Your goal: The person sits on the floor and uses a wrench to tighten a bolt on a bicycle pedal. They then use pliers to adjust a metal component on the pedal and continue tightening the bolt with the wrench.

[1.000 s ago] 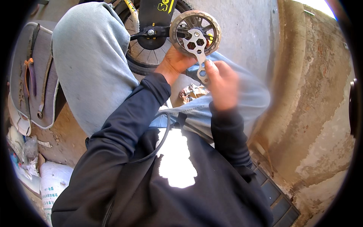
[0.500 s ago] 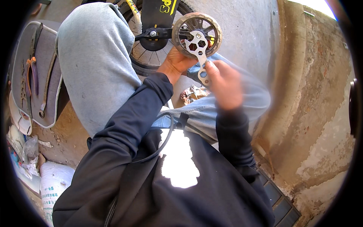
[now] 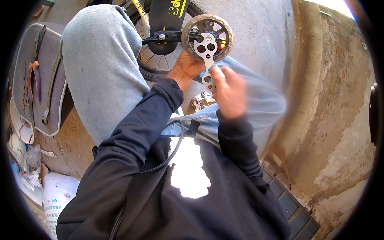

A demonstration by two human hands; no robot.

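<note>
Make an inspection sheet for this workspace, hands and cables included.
Surface: concrete floor; grey pad at the left bears tools.
Job's things: flat multi-hole wrench, its head over the hub of a small wheel.
Clutter: pliers and spanner on the grey pad; white sack at lower left.
Hands: left hand, partly hidden, grips the small wheel's lower edge; right hand, blurred, grips the wrench's lower end.
Cables: black cord arcs over the dark jacket; ends unclear.
Surroundings: stained wall on the right; spoked bicycle wheel beyond the hands.

Left grip stretched forward, right grip nearer the body, partly blurred, apparently curled
</note>
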